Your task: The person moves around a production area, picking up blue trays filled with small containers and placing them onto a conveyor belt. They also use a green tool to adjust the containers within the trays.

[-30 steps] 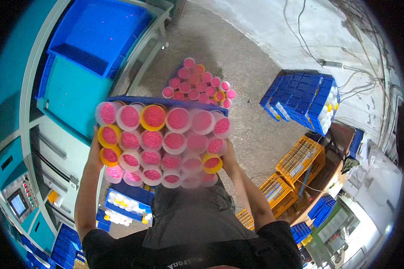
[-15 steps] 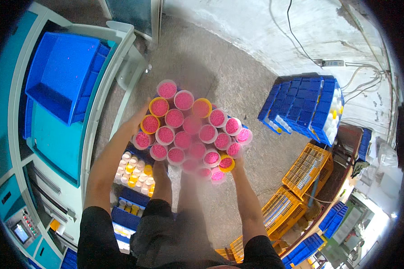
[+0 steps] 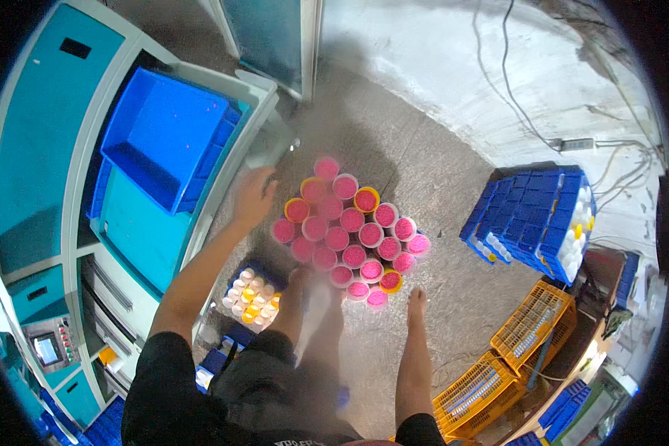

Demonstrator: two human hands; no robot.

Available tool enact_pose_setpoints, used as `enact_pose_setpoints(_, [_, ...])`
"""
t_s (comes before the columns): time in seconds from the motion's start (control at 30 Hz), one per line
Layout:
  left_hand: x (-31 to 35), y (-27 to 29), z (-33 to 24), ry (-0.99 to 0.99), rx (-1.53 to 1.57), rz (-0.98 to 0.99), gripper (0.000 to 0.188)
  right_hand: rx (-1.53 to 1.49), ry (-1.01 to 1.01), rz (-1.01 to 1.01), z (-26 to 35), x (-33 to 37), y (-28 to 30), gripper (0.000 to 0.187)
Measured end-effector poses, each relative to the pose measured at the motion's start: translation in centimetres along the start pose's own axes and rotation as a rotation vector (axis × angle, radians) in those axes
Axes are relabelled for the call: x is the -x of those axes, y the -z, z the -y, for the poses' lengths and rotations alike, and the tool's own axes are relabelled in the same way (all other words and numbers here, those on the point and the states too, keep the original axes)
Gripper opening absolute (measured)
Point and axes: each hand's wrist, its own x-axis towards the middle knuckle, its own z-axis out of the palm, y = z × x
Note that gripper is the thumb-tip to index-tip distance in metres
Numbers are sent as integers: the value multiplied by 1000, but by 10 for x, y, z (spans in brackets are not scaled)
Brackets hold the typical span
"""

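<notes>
A close-packed group of round cups [image 3: 370,235] filled with pink granules is in the middle, low over or on the grey floor. Most have whitish rims; several have yellow ones. What carries them is mostly hidden beneath. My left hand [image 3: 256,199] is off the group's upper left side, fingers apart, holding nothing. Below the lower right corner hangs my right hand [image 3: 418,302], apart from the cups and with nothing visible in it; its fingers look loosely stretched. A hazy smear blurs the left cups and my legs.
By my left leg is a crate of white and yellow containers [image 3: 251,296]. A teal machine [image 3: 59,149] holding a blue bin [image 3: 167,134] lines the left. Stacked blue crates [image 3: 524,212] stand by the white wall at right, with yellow crates [image 3: 531,320] nearer me.
Both hands have let go of the sides of the group of pink-filled cups and moved apart from it. The whole view has shifted, so the surroundings sit further right and lower.
</notes>
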Motion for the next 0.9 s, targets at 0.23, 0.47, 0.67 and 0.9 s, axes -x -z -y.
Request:
enact_pose_setpoints(0.23, [-12,117,88,580,-546,148,50,316,-179,-112,-103,180,42,36])
enact_pose_setpoints(0.47, [-2,159,68,-150,-714,-33,42,109,-115,-23,-113,340,48,41])
enact_pose_setpoints(0.67, [91,122,-144,-217,-630,204,44,-119,-350,-100,-143,373,59,45])
enact_pose_setpoints(0.9, [259,2,-490,-863,-326,776,28,-744,54,-351,-109,366,216,77])
